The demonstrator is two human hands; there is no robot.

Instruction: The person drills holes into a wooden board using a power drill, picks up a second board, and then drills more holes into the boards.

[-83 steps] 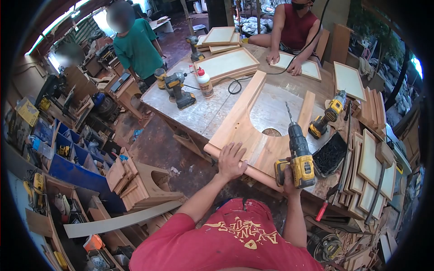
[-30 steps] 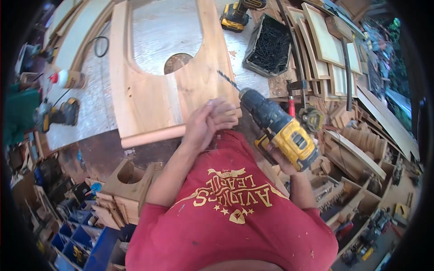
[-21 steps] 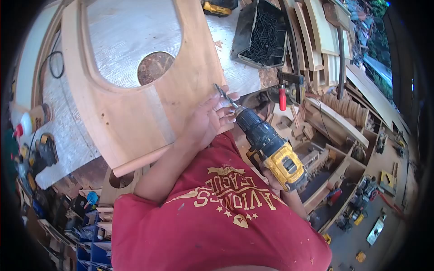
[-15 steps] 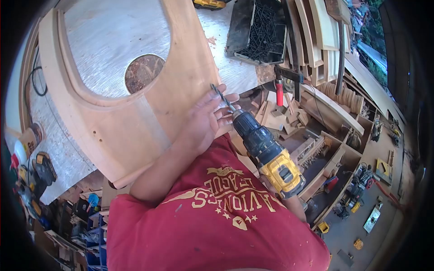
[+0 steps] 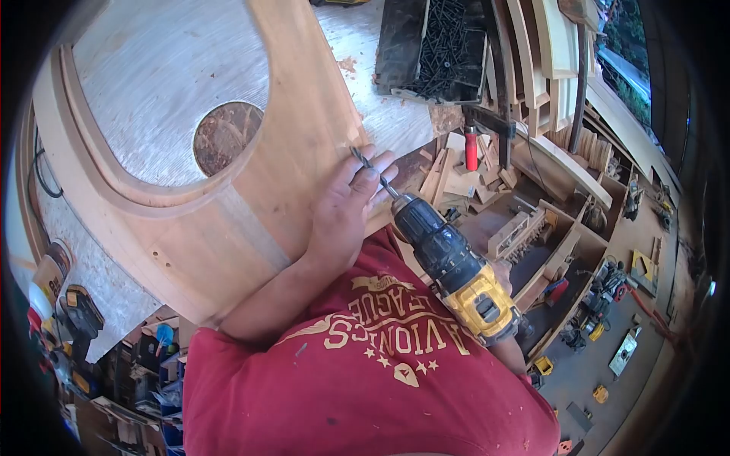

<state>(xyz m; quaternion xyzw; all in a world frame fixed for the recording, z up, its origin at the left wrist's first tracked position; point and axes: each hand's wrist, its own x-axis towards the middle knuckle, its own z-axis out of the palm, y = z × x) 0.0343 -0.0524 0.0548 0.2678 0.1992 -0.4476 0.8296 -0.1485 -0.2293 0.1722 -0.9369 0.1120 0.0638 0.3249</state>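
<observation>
Cordless drill [image 5: 456, 266], yellow and black, sits in our right hand [image 5: 504, 272] off the near edge of the workbench [image 5: 160, 68], just in front of our red shirt. That hand is mostly hidden beneath the tool's body, and what we can see of it is wrapped round the handle. One twist drill bit [image 5: 368, 166] juts from the chuck, pointing up and away from us. Our left hand [image 5: 346, 209] lies on the right limb of a single curved wooden frame [image 5: 228, 228], with its fingers [image 5: 378, 163] closed lightly about the bit near its tip. The frame lies flat on the bench, its arched opening showing one round hole [image 5: 224, 137] in the bench top. Beyond it stands one black tray of dark screws [image 5: 441, 45]. One red-handled clamp [image 5: 471, 148] hangs at the bench's right edge, above a litter of wood offcuts. At the far left, we count one more power tool [image 5: 76, 315] and one glue bottle [image 5: 42, 285] beside it.
</observation>
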